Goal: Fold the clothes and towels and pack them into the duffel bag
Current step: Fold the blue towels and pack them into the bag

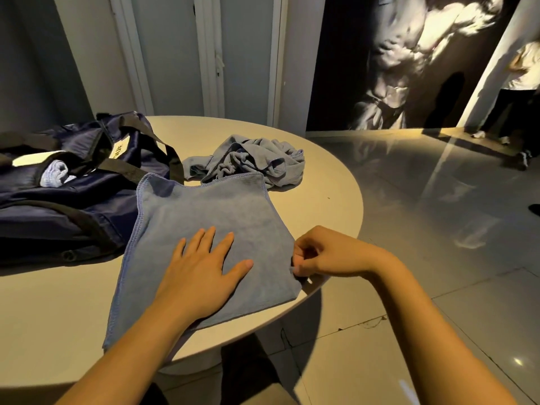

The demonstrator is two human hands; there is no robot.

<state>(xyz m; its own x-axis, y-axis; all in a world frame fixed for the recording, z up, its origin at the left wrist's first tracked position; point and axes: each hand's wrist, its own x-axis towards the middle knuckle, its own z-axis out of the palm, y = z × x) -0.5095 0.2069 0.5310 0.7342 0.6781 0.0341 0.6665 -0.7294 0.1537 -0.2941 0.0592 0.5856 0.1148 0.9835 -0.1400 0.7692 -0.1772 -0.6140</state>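
A blue towel (210, 217) is spread flat on the round table (330, 182), close to its near right edge. It is pressed down by the left hand (201, 273), laid flat with fingers straight and spread. The towel's right edge is pinched by the right hand (324, 255), its fingers curled. A navy bag (58, 200) is set open at the table's left edge, touched by the towel's far left corner; a pale rolled cloth (55, 173) is seen inside. A crumpled heap (257, 162) is left at the far edge, just beyond the towel.
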